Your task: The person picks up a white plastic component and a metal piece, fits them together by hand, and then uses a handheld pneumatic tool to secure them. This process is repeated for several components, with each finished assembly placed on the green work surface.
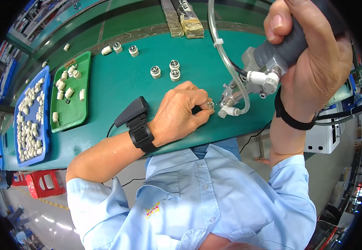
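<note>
My left hand (183,109) is closed in a pinch around a small round part (211,105) with a shiny end; the fingers hide most of it. My right hand (320,54) is wrapped around a grey powered hand tool (279,52). The tool's metal nozzle (227,104) points down and left, close beside the part. A clear hose (218,41) runs up from the nozzle. Beyond my left hand, small white cylinders with dark tops stand on the green table, a near one (155,72) among them.
A blue tray (47,129) full of white cylinders and a green tray (85,96) with several more lie at the left. Two taped bars (189,21) rest at the far edge. A red stool (43,183) and a white machine (324,137) stand beyond the table.
</note>
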The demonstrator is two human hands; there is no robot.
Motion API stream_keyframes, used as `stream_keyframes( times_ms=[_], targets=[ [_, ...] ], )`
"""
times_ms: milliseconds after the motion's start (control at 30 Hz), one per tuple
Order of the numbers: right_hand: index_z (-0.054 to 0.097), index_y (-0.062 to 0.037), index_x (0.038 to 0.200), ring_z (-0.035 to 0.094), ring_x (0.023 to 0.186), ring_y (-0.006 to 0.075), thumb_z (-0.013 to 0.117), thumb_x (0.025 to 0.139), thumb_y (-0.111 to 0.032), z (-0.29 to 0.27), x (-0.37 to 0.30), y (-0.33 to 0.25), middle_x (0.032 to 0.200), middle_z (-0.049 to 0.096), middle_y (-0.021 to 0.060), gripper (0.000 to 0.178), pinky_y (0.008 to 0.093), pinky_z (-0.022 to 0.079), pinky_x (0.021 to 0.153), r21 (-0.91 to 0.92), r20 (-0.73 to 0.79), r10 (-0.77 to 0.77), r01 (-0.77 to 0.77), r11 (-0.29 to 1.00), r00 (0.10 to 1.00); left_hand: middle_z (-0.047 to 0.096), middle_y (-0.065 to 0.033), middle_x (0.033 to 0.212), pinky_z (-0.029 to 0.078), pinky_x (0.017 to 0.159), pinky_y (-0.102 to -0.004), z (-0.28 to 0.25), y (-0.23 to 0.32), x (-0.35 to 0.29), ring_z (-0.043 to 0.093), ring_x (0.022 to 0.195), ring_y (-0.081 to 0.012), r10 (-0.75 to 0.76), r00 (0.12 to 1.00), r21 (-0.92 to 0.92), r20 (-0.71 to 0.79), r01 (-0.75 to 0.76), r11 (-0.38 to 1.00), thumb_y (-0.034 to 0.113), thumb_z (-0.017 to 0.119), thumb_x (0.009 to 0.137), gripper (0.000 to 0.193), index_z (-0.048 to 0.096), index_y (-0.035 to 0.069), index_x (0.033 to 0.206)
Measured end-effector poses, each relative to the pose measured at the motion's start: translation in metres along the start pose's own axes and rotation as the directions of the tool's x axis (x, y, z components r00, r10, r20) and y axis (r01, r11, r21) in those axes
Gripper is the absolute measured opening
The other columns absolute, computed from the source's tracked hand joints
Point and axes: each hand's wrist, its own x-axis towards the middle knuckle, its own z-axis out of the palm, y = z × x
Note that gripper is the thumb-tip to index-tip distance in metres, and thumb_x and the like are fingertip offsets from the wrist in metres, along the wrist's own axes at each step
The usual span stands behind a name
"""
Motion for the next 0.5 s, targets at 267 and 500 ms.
stream_keyframes(
  times_ms=[267, 500],
  targets=[
    [0.053, 0.0043, 0.113, 0.052, 0.045, 0.0114, 0.066, 0.085, -0.01, 0.008, -0.002, -0.002, 0.062, 0.057, 0.0058, 0.034, 0.0244, 0.045, 0.042, 0.039, -0.009, 0.067, -0.066, 0.997, 0.998, 0.064, -0.0067, 0.07, 0.046, 0.063, -0.0373, 0.001, -0.002, -0.001, 0.056, 0.072, -0.0256, 0.05, 0.998, 0.019, -0.022, -0.05, 0.999, 0.002, 0.067, 0.072, 0.012, 0.056, 0.004, 0.068],
    [0.055, 0.0039, 0.106, 0.051, 0.043, 0.012, 0.067, 0.082, -0.008, 0.014, -0.003, -0.002, 0.06, 0.057, 0.0065, 0.029, 0.0248, 0.045, 0.041, 0.022, -0.048, 0.139, -0.138, 0.99, 0.989, 0.063, -0.0069, 0.069, 0.046, 0.063, -0.0377, -0.001, -0.002, -0.001, 0.056, 0.072, -0.026, 0.031, 1.0, 0.029, 0.0, -0.031, 0.999, 0.002, 0.066, 0.071, 0.01, 0.056, 0.004, 0.068]
  ],
)
